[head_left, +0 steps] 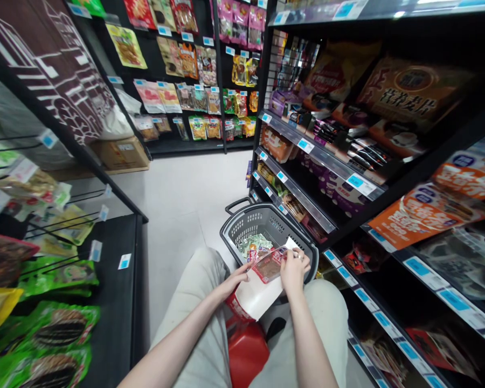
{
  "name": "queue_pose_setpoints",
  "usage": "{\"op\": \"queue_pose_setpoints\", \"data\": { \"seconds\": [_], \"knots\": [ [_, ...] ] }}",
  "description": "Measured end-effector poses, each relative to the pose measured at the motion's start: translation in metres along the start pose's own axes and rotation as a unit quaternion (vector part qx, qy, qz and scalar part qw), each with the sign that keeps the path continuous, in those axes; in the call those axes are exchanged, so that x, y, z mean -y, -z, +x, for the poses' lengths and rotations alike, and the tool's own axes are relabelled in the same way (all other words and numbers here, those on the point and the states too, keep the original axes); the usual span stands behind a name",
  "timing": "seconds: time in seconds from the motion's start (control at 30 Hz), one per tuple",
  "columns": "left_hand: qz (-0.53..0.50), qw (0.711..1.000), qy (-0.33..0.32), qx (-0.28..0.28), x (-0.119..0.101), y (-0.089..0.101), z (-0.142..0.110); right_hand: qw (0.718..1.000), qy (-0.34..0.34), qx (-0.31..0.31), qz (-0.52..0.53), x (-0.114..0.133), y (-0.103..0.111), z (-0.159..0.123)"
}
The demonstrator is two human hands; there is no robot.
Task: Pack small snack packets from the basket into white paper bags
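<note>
In front of my knees I hold a red cardboard box (255, 295) with a white inside, its open face turned up. Across its upper part lies a small clear-and-red snack packet (268, 266) with brown contents. My left hand (235, 281) grips the box's left side, fingertips at the packet's left end. My right hand (294, 269), with a ring on one finger, is closed on the packet's right end beside a white flap. Just beyond and below is a grey shopping basket (225, 233) holding green-and-white packets (255, 242) and some red ones.
Between my legs is a red object (246, 353), perhaps a stool. Shelves of boxed and bagged food (408, 210) rise close on the right. Hanging green snack bags (60, 328) line the left rack. A cardboard carton (121, 154) stands on the pale floor (178, 199) farther back.
</note>
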State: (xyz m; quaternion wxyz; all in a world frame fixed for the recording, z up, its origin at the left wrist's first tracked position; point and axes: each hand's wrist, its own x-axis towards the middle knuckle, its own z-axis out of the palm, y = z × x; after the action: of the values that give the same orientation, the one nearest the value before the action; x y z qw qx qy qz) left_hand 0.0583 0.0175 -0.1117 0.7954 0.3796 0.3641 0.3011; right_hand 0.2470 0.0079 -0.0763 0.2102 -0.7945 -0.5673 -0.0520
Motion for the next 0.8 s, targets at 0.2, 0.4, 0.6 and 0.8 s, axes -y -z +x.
{"op": "queue_pose_setpoints", "data": {
  "seconds": [0.2, 0.4, 0.6, 0.8],
  "knots": [
    [0.001, 1.000, -0.009, 0.007, -0.002, -0.003, -0.001, 0.998, -0.066, -0.008, -0.017, -0.011, -0.001, 0.003],
    [-0.084, 0.996, 0.018, -0.031, -0.010, -0.010, -0.004, 0.984, 0.062, -0.035, 0.164, -0.009, 0.009, 0.005],
    [-0.135, 0.988, 0.008, -0.070, -0.008, -0.006, -0.001, 0.910, -0.028, -0.154, 0.385, -0.019, 0.010, 0.011],
    [-0.144, 0.988, 0.018, -0.057, -0.012, -0.010, -0.003, 0.802, -0.108, -0.174, 0.561, -0.054, 0.004, 0.021]
  ]
}}
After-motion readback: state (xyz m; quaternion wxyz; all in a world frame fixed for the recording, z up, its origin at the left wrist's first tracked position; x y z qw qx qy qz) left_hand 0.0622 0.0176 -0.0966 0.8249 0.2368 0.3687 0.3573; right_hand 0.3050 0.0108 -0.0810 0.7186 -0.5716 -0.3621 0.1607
